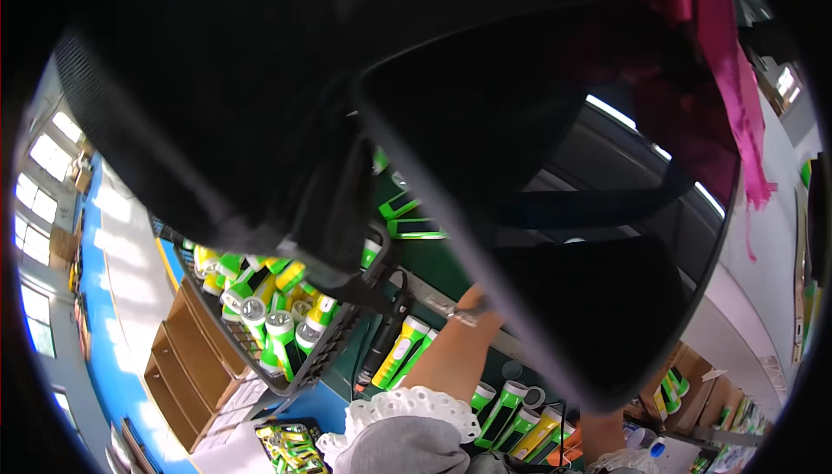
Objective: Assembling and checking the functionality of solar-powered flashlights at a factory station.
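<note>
A large black thing with a glossy, rounded panel (598,301) fills much of the head view and hides most of what lies in front of me. My left forearm, with a bracelet at the wrist, reaches up behind its edge; only a sliver of my left hand (476,295) shows, fingers hidden. My right forearm (602,435) also goes under the panel, and the hand is out of sight. Left of my left forearm lie yellow, green and white flashlights (400,353) and a black, pen-shaped power screwdriver (382,344). More flashlights (503,413) lie between my forearms.
A black basket (299,380) heaped with flashlights stands at the left, beside a brown cardboard box (186,361). Another tray of small yellow-green parts (290,448) is at the lower left. Pink ribbon (728,67) hangs at the upper right. Open cartons (693,370) stand at the right.
</note>
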Demonstrator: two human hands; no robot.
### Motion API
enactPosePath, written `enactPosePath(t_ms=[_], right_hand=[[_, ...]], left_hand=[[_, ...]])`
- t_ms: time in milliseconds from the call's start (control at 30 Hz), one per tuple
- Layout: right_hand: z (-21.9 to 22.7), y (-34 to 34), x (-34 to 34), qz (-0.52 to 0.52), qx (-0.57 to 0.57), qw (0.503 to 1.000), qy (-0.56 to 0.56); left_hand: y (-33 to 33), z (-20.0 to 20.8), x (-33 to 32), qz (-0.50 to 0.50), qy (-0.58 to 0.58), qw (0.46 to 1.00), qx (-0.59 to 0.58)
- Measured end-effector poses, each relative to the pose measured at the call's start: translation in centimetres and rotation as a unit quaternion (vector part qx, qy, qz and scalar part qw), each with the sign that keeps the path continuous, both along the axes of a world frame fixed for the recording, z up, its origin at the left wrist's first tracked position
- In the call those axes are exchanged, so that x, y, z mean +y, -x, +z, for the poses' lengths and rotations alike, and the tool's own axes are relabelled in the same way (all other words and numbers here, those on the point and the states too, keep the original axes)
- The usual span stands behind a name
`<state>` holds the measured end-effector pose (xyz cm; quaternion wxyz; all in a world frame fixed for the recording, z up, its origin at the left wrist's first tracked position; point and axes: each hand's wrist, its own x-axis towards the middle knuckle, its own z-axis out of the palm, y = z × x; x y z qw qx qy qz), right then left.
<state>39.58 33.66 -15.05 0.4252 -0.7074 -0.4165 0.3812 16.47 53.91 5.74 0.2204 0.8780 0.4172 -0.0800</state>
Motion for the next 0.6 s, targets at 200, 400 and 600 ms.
enactPosePath(t_ms=[200, 400, 600], right_hand=[[12.0, 13.6, 6.2, -0.153, 0.443, 0.881, 0.059], [9.0, 9.3, 3.9, -0.077, 0.584, 0.804, -0.088], [12.2, 14.4, 1.9, 0.007, 0.565, 0.822, -0.074]], left_hand=[[3.2, -1.6, 2.6, 0.045, 0.068, 0.995, 0.059], [3.0, -2.7, -0.6, 0.069, 0.198, 0.971, -0.116], [11.3, -4.6, -8.8, 0.159, 0.484, 0.773, -0.379]])
